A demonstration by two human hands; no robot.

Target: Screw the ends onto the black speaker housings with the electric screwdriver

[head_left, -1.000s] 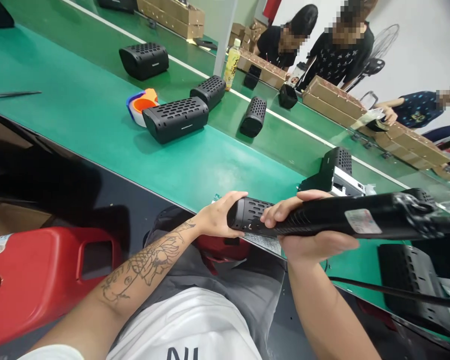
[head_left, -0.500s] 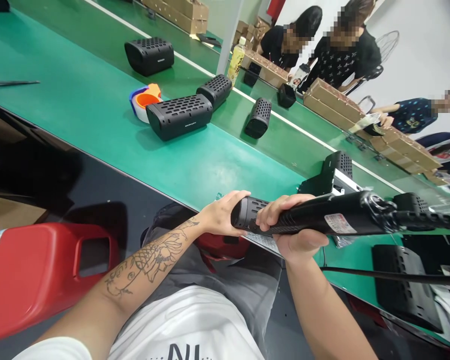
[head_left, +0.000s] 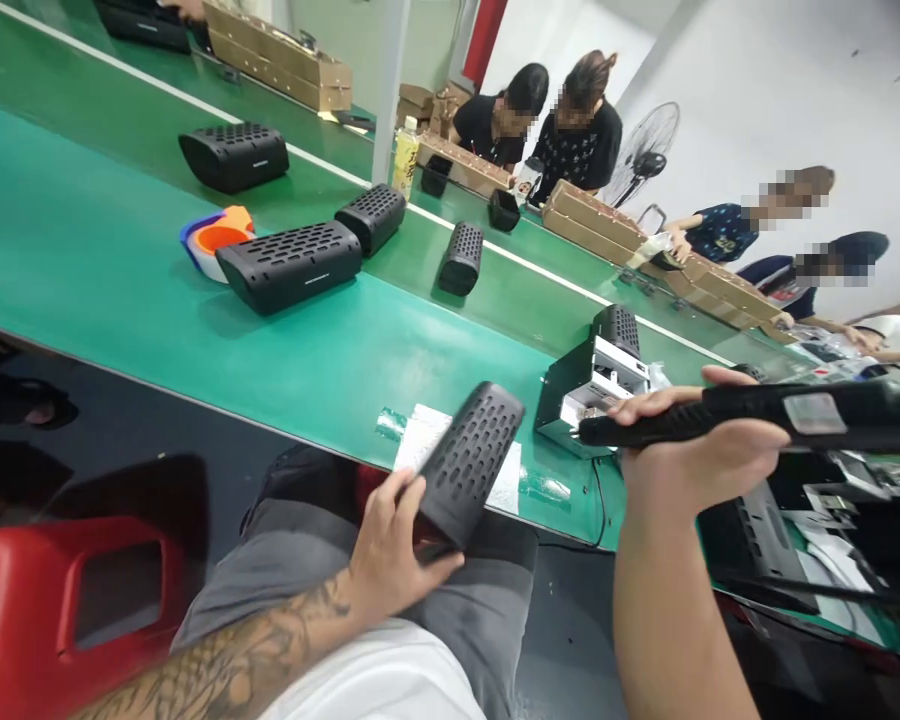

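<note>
My left hand grips one end of a black perforated housing, tilted with its slotted face up. Under it, a white sheet is taped to the bench edge. My right hand is wrapped around a black electric screwdriver, lying nearly level with its tip pointing left. The tip is beside a black and silver box, which looks like a screw feeder. Whether the tip touches the box I cannot tell.
Several similar black housings stand on the green bench, one beside an orange and blue tape roll. A yellow-labelled bottle stands farther back. Co-workers work across the line near cardboard boxes. A red stool is at left.
The screwdriver has moved right, away from the housing, to beside the feeder box. My left hand has turned the housing and brought its slotted face into view. The head view has shifted.
</note>
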